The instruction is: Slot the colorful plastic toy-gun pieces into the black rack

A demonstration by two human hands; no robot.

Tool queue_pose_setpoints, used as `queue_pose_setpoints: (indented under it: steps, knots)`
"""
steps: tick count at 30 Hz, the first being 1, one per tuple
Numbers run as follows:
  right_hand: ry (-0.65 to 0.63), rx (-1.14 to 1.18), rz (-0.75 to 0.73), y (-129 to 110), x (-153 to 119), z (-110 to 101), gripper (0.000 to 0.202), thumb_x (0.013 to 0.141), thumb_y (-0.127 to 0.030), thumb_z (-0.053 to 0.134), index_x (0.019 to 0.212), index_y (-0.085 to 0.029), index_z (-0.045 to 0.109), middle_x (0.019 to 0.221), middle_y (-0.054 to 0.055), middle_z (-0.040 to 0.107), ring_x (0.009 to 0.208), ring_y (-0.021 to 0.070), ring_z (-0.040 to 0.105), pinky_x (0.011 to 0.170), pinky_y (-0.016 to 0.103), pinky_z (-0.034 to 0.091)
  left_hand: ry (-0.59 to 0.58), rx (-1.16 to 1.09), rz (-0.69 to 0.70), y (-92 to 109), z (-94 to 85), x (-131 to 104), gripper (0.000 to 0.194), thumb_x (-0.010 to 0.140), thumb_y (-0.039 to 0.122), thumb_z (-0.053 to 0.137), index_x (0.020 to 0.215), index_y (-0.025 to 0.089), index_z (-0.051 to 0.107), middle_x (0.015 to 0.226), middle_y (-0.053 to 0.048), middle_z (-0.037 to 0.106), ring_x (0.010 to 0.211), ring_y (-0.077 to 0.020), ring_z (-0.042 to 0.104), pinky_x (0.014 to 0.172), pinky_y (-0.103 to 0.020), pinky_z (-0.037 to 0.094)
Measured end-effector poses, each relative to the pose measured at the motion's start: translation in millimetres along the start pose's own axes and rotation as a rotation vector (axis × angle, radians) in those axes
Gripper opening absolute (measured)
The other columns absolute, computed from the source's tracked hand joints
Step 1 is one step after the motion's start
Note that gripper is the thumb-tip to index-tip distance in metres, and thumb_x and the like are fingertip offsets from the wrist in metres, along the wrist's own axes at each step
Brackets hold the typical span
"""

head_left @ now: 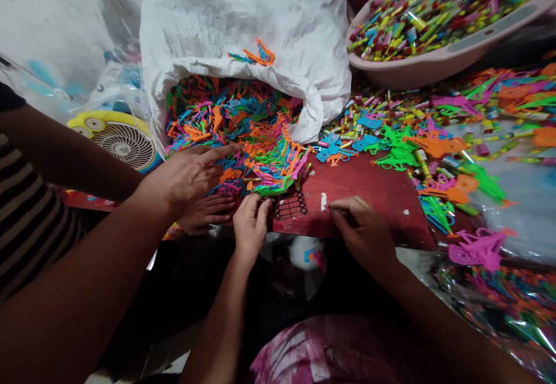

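Note:
My left hand is closed in a pinch at the table's near edge, thumb against forefinger. Whatever it may hold is hidden. Just right of it lies a black plastic grid with small rings. My right hand is also pinched closed, over the red table top; a tiny dark bit shows at its fingertips, too small to name. A white scrap lies close to those fingertips. Beyond my left hand, a row of colourful flat plastic pieces spreads out from the pile.
A white sack spills coloured plastic pieces onto the red table. A co-worker's hand reaches in from the left, near a yellow fan. At the right are a pink basin of small tubes and heaped plastic pieces.

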State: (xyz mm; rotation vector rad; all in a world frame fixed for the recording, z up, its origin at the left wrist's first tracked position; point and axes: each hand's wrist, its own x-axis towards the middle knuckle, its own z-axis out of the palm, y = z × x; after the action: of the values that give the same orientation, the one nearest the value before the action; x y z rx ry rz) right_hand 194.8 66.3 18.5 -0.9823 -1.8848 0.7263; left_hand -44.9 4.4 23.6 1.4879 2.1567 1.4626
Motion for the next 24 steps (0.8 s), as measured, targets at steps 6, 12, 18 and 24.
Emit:
queue_pose_setpoints:
  steps: [6,12,18,24]
  knots:
    - [0.003,-0.019,-0.015,0,0,1,0.011,0.094,-0.024,0.054,0.095,-0.022,0.065,0.089,0.004,0.069,0.082,0.0197,0.064,0.072,0.032,0.046,-0.007,0.002,0.008,2,1.2,2,0.024,0.082,0.049,0.068,0.084,0.026,0.064,0.076,-0.004,0.062,0.089,-0.0255,0.062,0.076,-0.036,0.05]
    - [-0.006,-0.045,-0.03,1,-1,1,0.011,0.094,-0.024,0.054,0.095,-0.021,0.065,0.087,0.004,0.068,0.081,0.0194,0.064,0.071,0.032,0.046,-0.004,-0.037,-0.047,-3,9.2,-1,0.022,0.083,0.047,0.067,0.086,0.025,0.064,0.074,-0.003,0.064,0.087,-0.0242,0.064,0.069,-0.034,0.05]
    - [-0.012,-0.052,-0.041,2,-2,2,0.011,0.095,-0.024,0.053,0.095,-0.022,0.064,0.087,0.004,0.067,0.082,0.0192,0.064,0.071,0.031,0.045,0.005,-0.041,-0.071,-5,12.1,0,0.021,0.084,0.044,0.069,0.086,0.024,0.061,0.072,-0.002,0.065,0.081,-0.0212,0.064,0.066,-0.032,0.05]
    - [-0.023,-0.065,-0.038,2,-2,2,0.011,0.095,-0.024,0.053,0.094,-0.022,0.064,0.087,0.003,0.068,0.082,0.0192,0.064,0.071,0.031,0.045,-0.016,0.008,-0.068,1,13.7,1,0.02,0.085,0.042,0.068,0.083,0.023,0.06,0.073,-0.001,0.064,0.07,-0.0166,0.059,0.063,-0.029,0.045]
